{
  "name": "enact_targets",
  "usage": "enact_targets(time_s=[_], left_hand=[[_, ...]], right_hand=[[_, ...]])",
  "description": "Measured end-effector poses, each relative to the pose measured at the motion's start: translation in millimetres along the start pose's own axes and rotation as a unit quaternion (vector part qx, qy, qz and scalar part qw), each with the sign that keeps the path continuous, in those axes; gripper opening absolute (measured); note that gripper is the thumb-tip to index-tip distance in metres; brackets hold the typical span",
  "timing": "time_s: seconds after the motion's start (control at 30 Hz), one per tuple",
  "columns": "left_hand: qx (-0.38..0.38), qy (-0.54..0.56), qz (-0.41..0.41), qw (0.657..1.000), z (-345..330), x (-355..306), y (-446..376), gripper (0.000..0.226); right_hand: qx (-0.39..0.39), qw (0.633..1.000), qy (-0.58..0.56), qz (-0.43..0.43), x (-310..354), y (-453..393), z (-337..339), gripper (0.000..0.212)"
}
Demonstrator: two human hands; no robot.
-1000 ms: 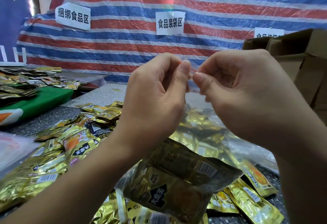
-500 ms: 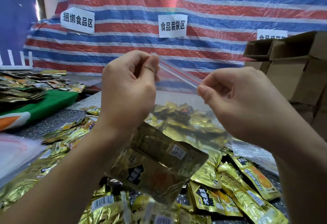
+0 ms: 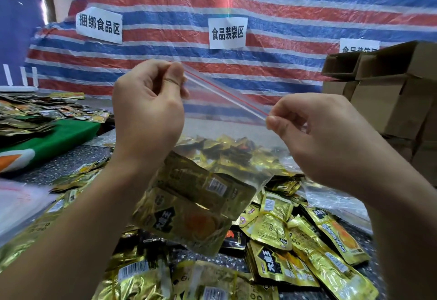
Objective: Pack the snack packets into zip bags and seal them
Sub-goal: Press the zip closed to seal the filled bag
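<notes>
Clear zip bag holding crinkled gold foil packets, left hand and right hand pinching its red-lined top strip's ends, above loose packets

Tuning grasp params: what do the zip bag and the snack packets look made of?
Zip bag: thin clear plastic film, glossy; the tarp and pile show through it, and a red zip line runs along the top between the hands. Snack packets: likely metallised gold foil laminate; they show crinkled, mirror-like glints, with printed labels and barcodes.
</notes>
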State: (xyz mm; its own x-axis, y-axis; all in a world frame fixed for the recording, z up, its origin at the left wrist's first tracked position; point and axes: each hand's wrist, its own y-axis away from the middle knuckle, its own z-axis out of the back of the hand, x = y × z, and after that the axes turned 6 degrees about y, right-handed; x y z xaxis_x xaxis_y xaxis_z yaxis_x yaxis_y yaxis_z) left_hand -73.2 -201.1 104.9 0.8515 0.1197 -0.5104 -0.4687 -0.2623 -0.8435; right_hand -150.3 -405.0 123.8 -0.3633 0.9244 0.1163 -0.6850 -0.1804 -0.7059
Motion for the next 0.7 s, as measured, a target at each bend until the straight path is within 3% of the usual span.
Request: enact_targets(time_s=[0.47,0.7], left_hand=[[0.005,0.015,-0.007,1.0,-0.5,5.2,-2.6,0.026],[0.079,0.005,-0.009,0.997,-8.5,8.5,2.7,0.026]], right_hand=[[0.056,0.994,-0.054,0.074,-6.1,-1.6,-0.4,0.019],[0.086,0.995,-0.029,0.051,-1.9,-0.6,-3.3,0.024]])
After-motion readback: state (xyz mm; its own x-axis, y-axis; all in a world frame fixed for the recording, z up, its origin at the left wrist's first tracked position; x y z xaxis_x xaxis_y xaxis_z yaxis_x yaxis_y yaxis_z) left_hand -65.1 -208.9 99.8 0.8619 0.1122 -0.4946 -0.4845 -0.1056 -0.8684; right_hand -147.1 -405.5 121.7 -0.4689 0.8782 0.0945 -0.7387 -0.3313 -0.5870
